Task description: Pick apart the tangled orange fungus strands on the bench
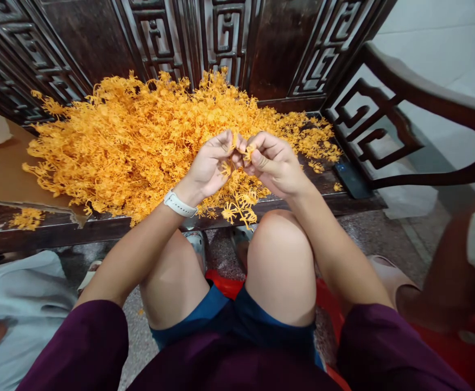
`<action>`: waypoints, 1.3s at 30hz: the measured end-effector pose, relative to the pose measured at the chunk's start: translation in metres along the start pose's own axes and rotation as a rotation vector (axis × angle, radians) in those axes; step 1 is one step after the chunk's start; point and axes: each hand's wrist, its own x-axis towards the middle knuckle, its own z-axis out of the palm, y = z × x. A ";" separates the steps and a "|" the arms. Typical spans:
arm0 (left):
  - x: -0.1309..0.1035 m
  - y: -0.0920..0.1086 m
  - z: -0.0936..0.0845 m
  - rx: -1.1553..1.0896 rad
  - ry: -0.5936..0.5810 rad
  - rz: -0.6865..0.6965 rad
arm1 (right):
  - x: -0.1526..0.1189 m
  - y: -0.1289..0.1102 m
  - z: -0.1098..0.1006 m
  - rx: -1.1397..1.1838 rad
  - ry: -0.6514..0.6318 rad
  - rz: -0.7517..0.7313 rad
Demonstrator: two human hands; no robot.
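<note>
In front of my knees, my left hand point(210, 165) and my right hand point(278, 165) meet at the fingertips. Both are closed in a pinch on an orange artificial flower sprig point(241, 209), whose thin spidery ends hang below them. Small orange pieces show between the fingers; exactly where each hand grips is partly hidden. Just behind the hands spreads a large heap of similar orange sprigs point(131, 136) on a dark wooden bench point(111, 232). A pale watch band point(179, 204) circles my left wrist.
Cardboard point(13, 168) stands at the bench's left end. On the right are a dark phone-like slab point(352, 179) and a carved wooden armrest point(416, 103). The carved backrest point(86, 43) rises behind the heap. Other people sit close on both sides, one in grey cloth point(29, 304).
</note>
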 end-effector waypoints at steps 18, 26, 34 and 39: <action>0.022 0.012 -0.038 0.319 0.144 0.135 | 0.009 -0.003 -0.030 0.258 0.279 0.167; 0.019 0.011 -0.034 0.403 0.113 0.061 | 0.004 -0.012 -0.047 0.150 0.353 0.252; 0.011 -0.001 -0.020 0.446 -0.007 0.064 | -0.001 -0.004 -0.007 -0.135 0.264 0.102; 0.008 0.001 -0.018 0.511 -0.096 0.103 | 0.000 -0.001 -0.007 -0.123 0.245 0.071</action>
